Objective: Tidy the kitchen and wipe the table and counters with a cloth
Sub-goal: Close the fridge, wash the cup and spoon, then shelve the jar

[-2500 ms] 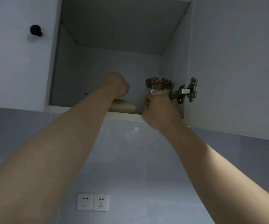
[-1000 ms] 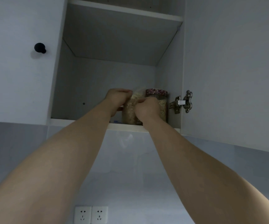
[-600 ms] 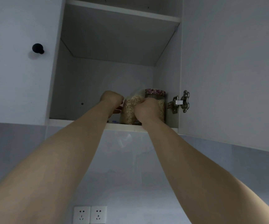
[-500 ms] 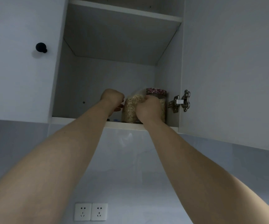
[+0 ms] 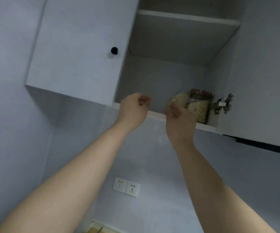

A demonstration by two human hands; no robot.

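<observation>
The right hand (image 5: 180, 118) covers the lower part of the clear plastic bag of pale oat flakes (image 5: 177, 98) and a corner of the glass jar of oats with a red patterned lid (image 5: 198, 107); I cannot tell whether it touches either. Its fingers are loosely curled and grip nothing. The left hand (image 5: 134, 108), likewise loosely curled and empty, hangs before the white cupboard shelf (image 5: 156, 116). Bag and jar stand side by side at the shelf's right end, near the metal hinge (image 5: 223, 104). A round black knob (image 5: 114, 50) sits on the closed door; 2 white wall sockets (image 5: 126, 186) lie below.
</observation>
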